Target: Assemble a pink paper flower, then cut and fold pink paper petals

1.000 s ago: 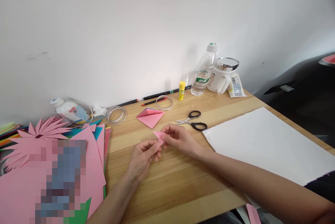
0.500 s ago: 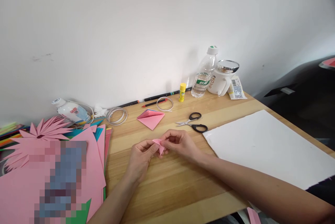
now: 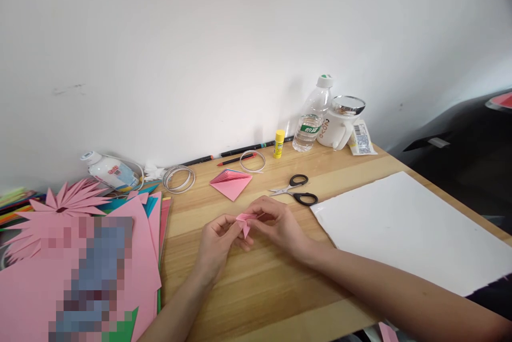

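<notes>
Between my two hands is a small folded piece of pink paper (image 3: 245,221), held above the wooden table (image 3: 280,288). My left hand (image 3: 218,238) is closed, pinching the paper's left side with thumb and finger. From the right, my right hand (image 3: 276,224) pinches it too, its fingertips partly hidden behind the paper. Just beyond them lies a stack of folded pink paper (image 3: 232,186), its layers fanned at the top edge. Scissors (image 3: 296,190) with black handles lie partly spread, right of the stack.
Pink sheets (image 3: 136,256) and a spiky pink paper flower (image 3: 62,208) cover the left side. Along the wall stand a yellow glue stick (image 3: 279,144), a water bottle (image 3: 310,118) and a white mug (image 3: 340,126). A white board (image 3: 408,230) lies on the right.
The pink paper has turned slightly in my fingers, and its upper edge looks more folded over. My right hand's grip has shifted a little; the view has tilted slightly.
</notes>
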Motion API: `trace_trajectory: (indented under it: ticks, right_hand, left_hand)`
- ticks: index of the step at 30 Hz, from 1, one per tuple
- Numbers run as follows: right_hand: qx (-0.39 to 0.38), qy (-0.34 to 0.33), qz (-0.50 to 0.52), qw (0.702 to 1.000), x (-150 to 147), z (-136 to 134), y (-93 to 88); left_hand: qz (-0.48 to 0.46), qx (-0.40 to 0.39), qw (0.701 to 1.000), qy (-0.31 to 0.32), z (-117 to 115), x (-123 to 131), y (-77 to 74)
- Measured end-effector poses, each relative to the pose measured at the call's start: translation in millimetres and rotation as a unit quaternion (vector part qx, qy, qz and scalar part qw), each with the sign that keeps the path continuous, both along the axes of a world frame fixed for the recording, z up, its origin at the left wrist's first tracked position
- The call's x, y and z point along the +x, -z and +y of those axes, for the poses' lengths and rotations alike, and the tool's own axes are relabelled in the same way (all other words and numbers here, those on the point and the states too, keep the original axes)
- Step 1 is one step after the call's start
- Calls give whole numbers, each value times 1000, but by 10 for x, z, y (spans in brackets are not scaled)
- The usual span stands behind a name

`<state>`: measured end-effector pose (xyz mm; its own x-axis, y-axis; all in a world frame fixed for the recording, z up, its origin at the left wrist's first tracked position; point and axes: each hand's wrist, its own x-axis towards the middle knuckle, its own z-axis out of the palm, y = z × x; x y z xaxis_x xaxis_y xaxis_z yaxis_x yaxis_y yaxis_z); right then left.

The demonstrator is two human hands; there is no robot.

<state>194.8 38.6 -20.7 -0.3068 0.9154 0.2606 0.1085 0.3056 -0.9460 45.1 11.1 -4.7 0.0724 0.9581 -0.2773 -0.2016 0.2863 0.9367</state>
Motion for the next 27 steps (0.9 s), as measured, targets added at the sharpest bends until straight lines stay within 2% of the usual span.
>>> trace_trajectory:
  ticks: [3, 5, 8, 13, 19, 24, 27]
  right_hand:
    - [83, 33, -45, 995, -4, -27, 12]
    - [97, 22, -62, 993, -2, -40, 5]
    - [72, -13, -57, 996, 5, -43, -11]
    - [32, -8, -44, 998, 1, -36, -13]
    - [-69, -31, 44, 996, -27, -45, 4]
    - [-73, -9, 49, 996, -41, -37, 21]
    - [-93, -22, 69, 993, -39, -28, 27]
  left_hand:
    - [39, 16, 999, -10, 14, -7, 25]
    - [62, 33, 997, -19, 22, -17, 43]
    - [80, 49, 995, -32, 25, -29, 56]
    - [84, 44, 995, -34, 16, -29, 48]
    - [69, 47, 996, -38, 17, -29, 68]
    - [111, 87, 989, -42, 5, -21, 53]
    - [149, 121, 980, -56, -10, -5, 31]
